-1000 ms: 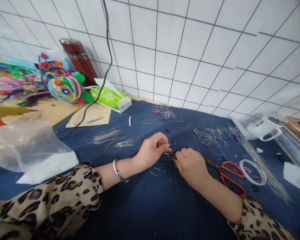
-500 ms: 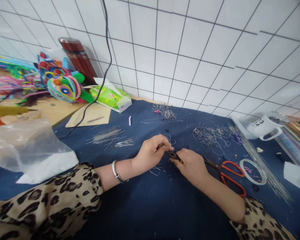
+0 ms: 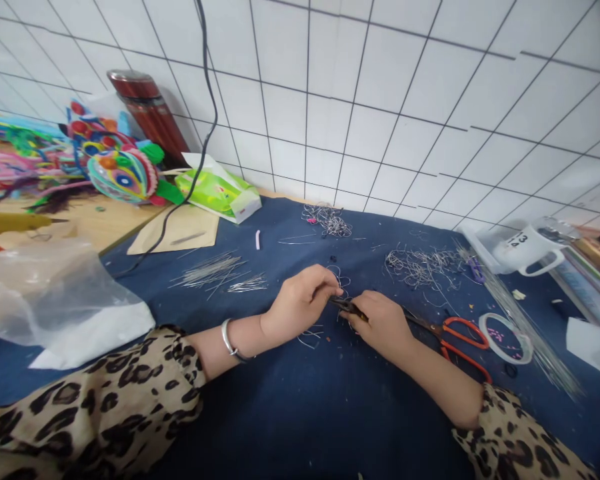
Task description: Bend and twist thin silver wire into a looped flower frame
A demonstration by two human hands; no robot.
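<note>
My left hand (image 3: 301,303) rests on the blue cloth (image 3: 290,413) with its fingers pinched on a thin piece of wire. Close on its right, my right hand (image 3: 383,323) is closed round small pliers (image 3: 347,306), whose dark tip points at the left fingertips. Loose bent bits of wire (image 3: 311,337) lie on the cloth under and just behind both hands. A silver bangle (image 3: 227,339) sits on my left wrist.
Red-handled scissors (image 3: 457,340) lie right of my right hand, beside a tape ring (image 3: 506,339). Wire heaps (image 3: 420,265) and straight wires (image 3: 215,272) lie behind. A white mug (image 3: 527,252), a green pack (image 3: 217,193), a plastic bag (image 3: 50,293) and colourful crafts (image 3: 115,173) stand around.
Both hands stayed together at the same spot; the right hand shifted slightly with the pliers tip toward the left fingers. The view drifted a little.
</note>
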